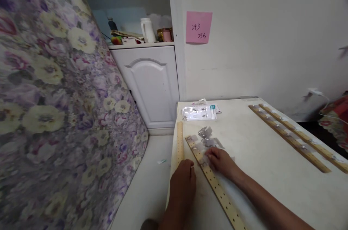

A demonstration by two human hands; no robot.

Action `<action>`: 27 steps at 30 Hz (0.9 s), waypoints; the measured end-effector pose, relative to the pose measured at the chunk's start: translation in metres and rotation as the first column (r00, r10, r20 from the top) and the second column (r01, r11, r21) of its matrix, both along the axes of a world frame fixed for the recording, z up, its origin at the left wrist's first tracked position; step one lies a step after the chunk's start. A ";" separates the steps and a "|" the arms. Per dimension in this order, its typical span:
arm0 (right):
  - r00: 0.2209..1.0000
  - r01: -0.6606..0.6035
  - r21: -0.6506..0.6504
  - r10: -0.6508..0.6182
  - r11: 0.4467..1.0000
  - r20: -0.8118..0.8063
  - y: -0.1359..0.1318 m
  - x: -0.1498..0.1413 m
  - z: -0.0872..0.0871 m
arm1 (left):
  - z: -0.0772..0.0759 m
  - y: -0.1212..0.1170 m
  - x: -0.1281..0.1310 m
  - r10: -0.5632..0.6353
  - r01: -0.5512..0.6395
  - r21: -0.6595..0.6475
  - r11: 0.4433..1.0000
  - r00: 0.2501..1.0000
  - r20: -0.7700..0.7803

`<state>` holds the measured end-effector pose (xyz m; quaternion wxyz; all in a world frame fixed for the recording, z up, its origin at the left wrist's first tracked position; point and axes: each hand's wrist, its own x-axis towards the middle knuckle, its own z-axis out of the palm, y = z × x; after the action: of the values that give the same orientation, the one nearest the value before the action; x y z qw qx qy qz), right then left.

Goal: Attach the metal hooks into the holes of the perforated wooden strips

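Observation:
A pale wooden strip with rows of holes (225, 201) lies lengthwise on the white table, with small clear packets and metal bits along its far end. My right hand (221, 163) is over that strip's right edge, thumb and fingers pinched together; whatever is between them is too small to make out. My left hand (184, 179) is curled closed between this strip and a second holed strip (179, 139) at the table's left edge. A tiny pale bit shows at its fingers, too small to name. Small clear bags with metal parts (206, 132) lie just beyond my right hand.
A clear plastic package (198, 113) lies at the table's far left corner. Two wooden strips with clear packets (288, 136) lie along the right side. To the left are a flowered curtain (81, 114) and a white cabinet (149, 85); a pink note (198, 27) hangs on the wall.

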<state>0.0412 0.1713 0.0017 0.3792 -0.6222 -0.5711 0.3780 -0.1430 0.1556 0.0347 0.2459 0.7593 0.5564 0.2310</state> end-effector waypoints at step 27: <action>0.960 0.031 0.056 -0.045 0.998 0.276 0.006 -0.002 -0.013 | -0.019 -0.014 0.013 -0.200 0.218 -0.002 0.976 0.889 -0.412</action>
<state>0.0389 0.1774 -0.0116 0.3185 -0.6699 -0.6160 0.2653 -0.1304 0.1414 0.0154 0.1305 0.8515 0.5053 0.0511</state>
